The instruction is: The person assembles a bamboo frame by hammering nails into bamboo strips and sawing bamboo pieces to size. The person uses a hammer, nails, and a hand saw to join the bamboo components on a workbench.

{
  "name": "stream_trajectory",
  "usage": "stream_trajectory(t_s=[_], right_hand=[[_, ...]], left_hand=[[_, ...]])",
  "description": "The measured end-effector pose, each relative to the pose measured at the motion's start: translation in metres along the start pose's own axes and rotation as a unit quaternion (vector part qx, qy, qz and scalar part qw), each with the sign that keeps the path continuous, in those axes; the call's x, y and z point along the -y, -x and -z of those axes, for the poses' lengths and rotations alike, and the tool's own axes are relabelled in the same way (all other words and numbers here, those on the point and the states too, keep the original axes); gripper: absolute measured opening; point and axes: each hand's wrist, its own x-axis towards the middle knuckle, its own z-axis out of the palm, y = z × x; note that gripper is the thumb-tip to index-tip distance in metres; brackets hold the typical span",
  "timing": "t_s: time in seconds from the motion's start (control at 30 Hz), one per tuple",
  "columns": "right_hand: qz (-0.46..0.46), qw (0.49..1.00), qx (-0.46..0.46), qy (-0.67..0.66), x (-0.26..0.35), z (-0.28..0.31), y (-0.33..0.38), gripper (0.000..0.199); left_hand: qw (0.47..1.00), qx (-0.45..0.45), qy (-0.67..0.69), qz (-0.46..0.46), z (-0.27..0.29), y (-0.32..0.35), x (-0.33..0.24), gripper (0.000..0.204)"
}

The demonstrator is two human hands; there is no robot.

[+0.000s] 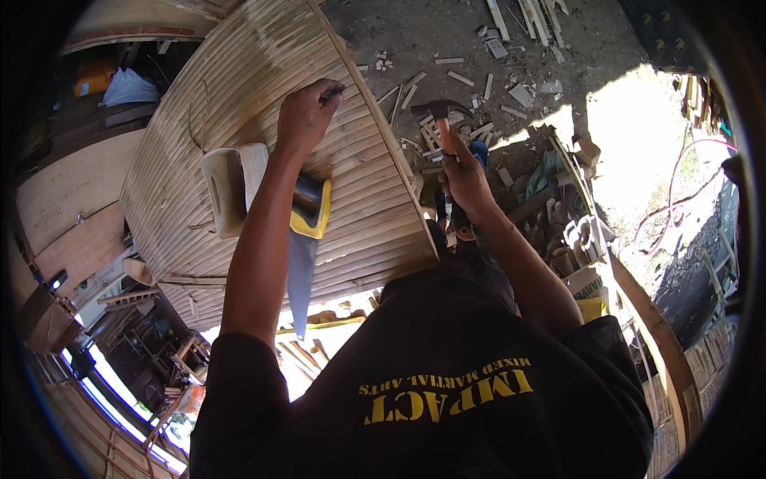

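My right hand (467, 182) is wrapped round the handle of a claw hammer (437, 109), whose dark head is raised off the panel's right side. Over the slatted bamboo panel (367, 184), close to its right edge, my left hand (307, 113) is closed in a pinch; what sits between the fingertips is too small and dark to make out. A handsaw (301, 267) with a black and yellow handle lies on the panel, partly behind my left forearm. Beside it is an off-white plastic container (225, 191), also partly hidden by that arm.
Wood offcuts (460, 78) litter the concrete floor beyond the panel. At the right, scraps and a curved wooden strip (650, 319) lie near a red cord (672, 203). Shelving at the far left holds a white bag (130, 87) and an orange object (94, 77).
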Motion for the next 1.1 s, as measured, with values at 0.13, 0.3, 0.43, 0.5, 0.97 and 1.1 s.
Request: stream_trajectory(t_s=[0.13,0.3,0.43,0.5,0.97,1.1], right_hand=[[-0.058,0.998,-0.007,-0.009,-0.010,0.012,-0.006,0.061],[-0.088,0.993,-0.012,-0.077,-0.008,0.022,-0.018,0.061],[-0.051,0.994,-0.032,-0.086,-0.002,0.017,-0.033,0.061],[0.015,0.989,-0.095,-0.109,0.003,0.007,-0.039,0.060],[-0.042,0.999,0.022,0.011,0.000,-0.001,-0.058,0.056],[-0.036,0.988,-0.083,-0.128,0.010,-0.003,-0.049,0.058]], left_hand=[[0.981,0.175,-0.074,-0.045,-0.067,-0.054,-0.015,0.022],[0.893,0.318,-0.300,-0.110,-0.098,-0.075,0.005,0.023],[0.883,0.334,-0.307,-0.119,-0.102,-0.079,0.020,0.022],[0.885,0.342,-0.295,-0.110,-0.102,-0.081,0.022,0.022],[0.868,0.372,-0.312,-0.104,-0.093,-0.096,0.020,0.025],[0.846,0.279,-0.414,-0.189,-0.084,-0.107,0.024,0.031]])
